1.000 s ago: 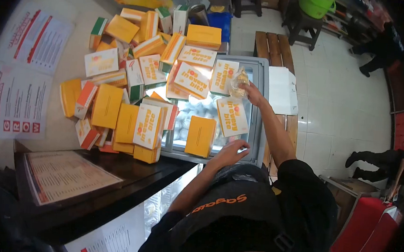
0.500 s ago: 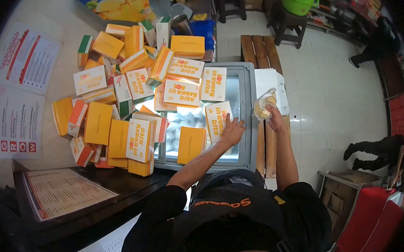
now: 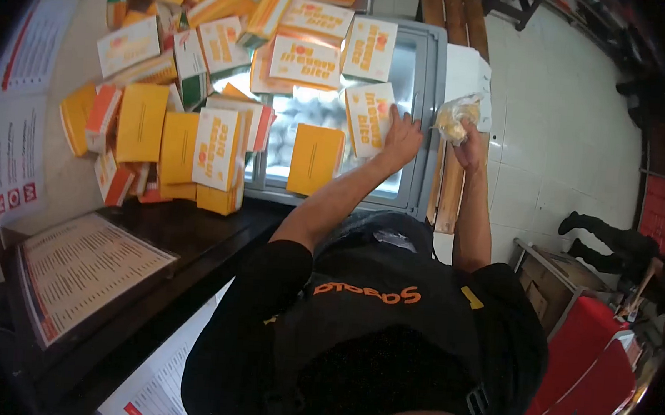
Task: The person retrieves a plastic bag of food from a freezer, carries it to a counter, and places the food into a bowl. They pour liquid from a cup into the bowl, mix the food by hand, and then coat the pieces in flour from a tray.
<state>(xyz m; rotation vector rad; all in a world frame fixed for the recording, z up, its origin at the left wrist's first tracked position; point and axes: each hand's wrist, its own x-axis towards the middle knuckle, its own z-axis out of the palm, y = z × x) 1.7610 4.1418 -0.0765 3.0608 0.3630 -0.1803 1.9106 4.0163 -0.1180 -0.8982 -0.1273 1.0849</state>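
**Bag out of the freezer, left hand on the lid-top box**

- Far left: a heap of orange and white boxes (image 3: 161, 126) spills from the counter (image 3: 192, 232) onto the glass top of the chest freezer (image 3: 432, 76).
- Centre: the left hand (image 3: 401, 137) lies flat on the white "in every bite" box (image 3: 366, 113). Its fingers are spread and released, gripping nothing.
- Right: a clear plastic bag (image 3: 456, 117) of pale yellow pieces hangs just outside the freezer's right rim, above the wooden bench (image 3: 445, 192). The right hand (image 3: 471, 149) has its fingers clenched round the bag's lower end.
- Step, as I read it: the bag has been taken out and the left hand is seeing to the freezer top.
- Shifting that box or the glass under it calls for a flat, steady push. The loose boxes beside it look ready to slip.
- Since a second ago, the bag has come from over the far glass to beyond the rim. The left hand has gone from the near rim up onto the box.
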